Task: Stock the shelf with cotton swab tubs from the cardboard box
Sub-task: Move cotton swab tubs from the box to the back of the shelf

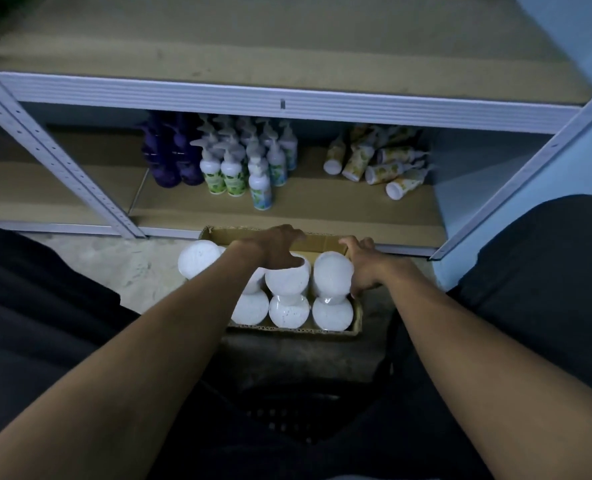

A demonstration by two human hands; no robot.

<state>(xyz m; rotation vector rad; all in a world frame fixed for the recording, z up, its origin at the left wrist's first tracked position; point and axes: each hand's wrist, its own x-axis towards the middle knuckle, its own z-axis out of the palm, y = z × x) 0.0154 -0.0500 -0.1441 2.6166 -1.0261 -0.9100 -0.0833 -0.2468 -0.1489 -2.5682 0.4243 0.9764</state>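
A low cardboard box (325, 242) stands on the floor before the bottom shelf (322, 206), filled with several white round cotton swab tubs. My left hand (274, 247) reaches over the box, its fingers and thumb curled over the top of a raised middle tub (286, 284). My right hand (362, 263) wraps round the side of a raised tub (332, 273) at the box's right end. Another tub (199, 258) rises at the left end. Lower tubs (332, 315) fill the near row.
The bottom shelf holds purple bottles (170, 157), white pump bottles with green labels (239, 164) and toppled yellow-patterned tubes (377, 164). The upper shelf board (253, 50) is bare. Grey uprights (62, 161) flank the bay. My dark-clad knees frame the box.
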